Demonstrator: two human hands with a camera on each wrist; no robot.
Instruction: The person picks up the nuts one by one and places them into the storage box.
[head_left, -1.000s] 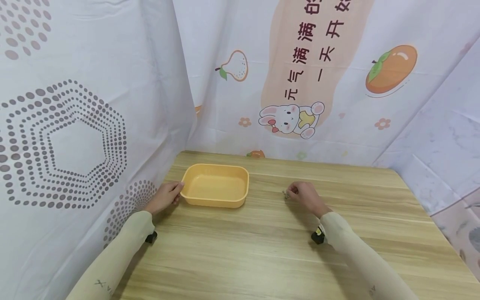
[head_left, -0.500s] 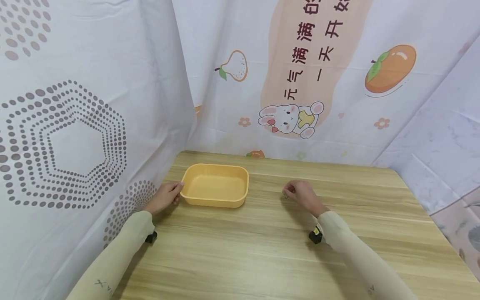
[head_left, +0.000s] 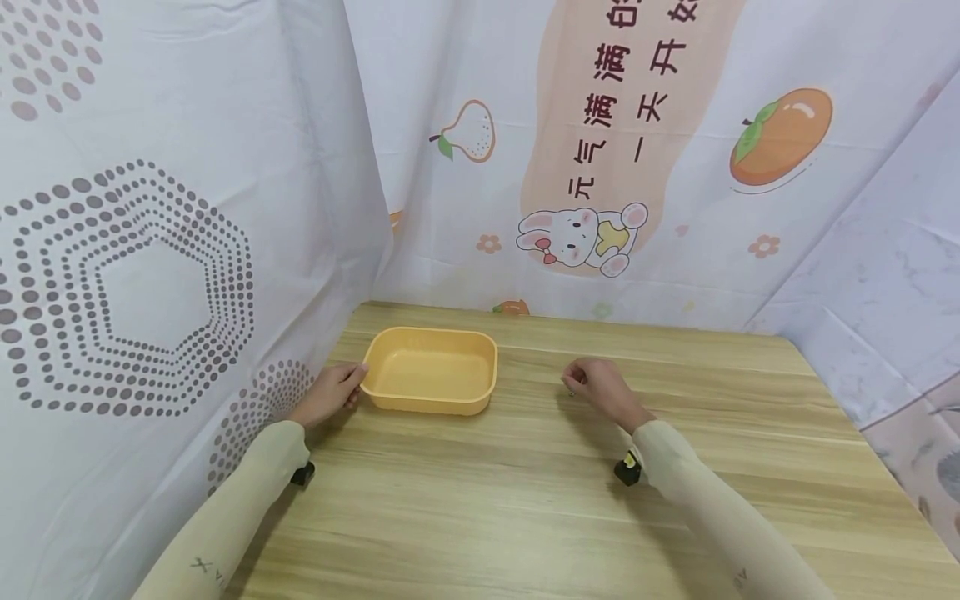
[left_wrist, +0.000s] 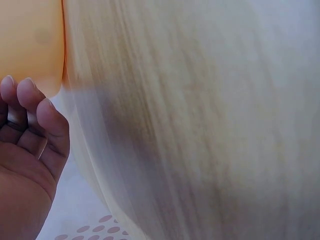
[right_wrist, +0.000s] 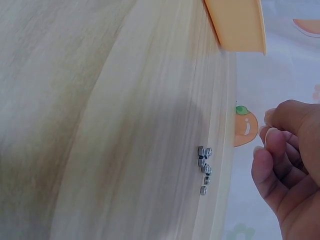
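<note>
My left hand (head_left: 330,396) holds the left end of a yellow-orange rectangular plastic tray (head_left: 431,406), thumb at the rim. In the left wrist view its curled fingers (left_wrist: 34,95) show beside the tray wall (left_wrist: 35,40). Over the table to the right of the tray, my right hand (head_left: 600,387) has its fingers bent and thumb and forefinger close together. Several small silver metal nuts (right_wrist: 204,167) lie in a cluster on the table, mostly hidden by this hand in the head view. I cannot tell whether a nut is between the right fingertips (right_wrist: 270,117).
The table (head_left: 480,500) has a wood-grain top. A white curtain with grey dots (head_left: 157,292) hangs close along the left side, and a printed curtain (head_left: 450,225) backs the far edge. Black wrist devices sit below both sleeves, one of them a camera block (head_left: 627,468).
My right hand has shifted slightly left, covering more of the nut cluster in the head view. The left hand and the tray have stayed in place.
</note>
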